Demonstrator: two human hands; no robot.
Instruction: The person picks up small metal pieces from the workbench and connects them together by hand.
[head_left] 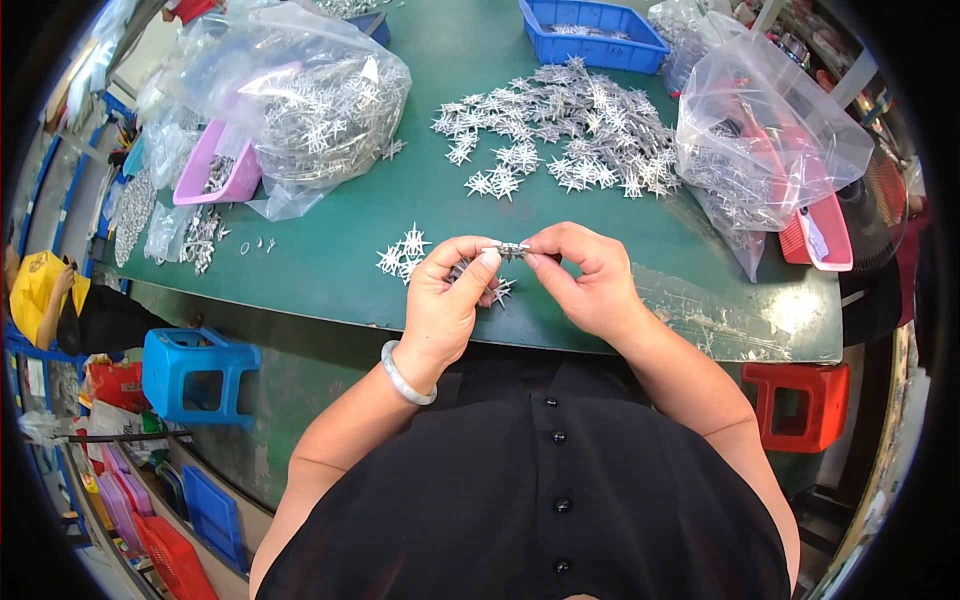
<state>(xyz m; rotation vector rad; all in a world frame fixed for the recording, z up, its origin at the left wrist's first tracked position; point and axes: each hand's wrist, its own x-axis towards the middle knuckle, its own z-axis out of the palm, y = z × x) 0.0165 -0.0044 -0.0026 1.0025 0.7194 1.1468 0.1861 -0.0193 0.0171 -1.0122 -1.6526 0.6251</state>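
Observation:
My left hand point(445, 295) and my right hand point(590, 280) meet above the near edge of the green table point(330, 250). Together they pinch a small silvery metal piece point(510, 249) between thumbs and fingertips. More small metal parts seem tucked under my left fingers. A few star-shaped metal castings point(403, 255) lie on the table just left of my left hand. A large loose heap of the same castings point(570, 135) is spread farther back.
A clear bag of castings with a pink scoop point(300, 110) sits at back left. Another bag over a red-pink tray point(770, 150) lies at right. A blue bin point(592, 35) stands at the back. Blue stool point(195, 375) and red stool point(800, 405) flank me.

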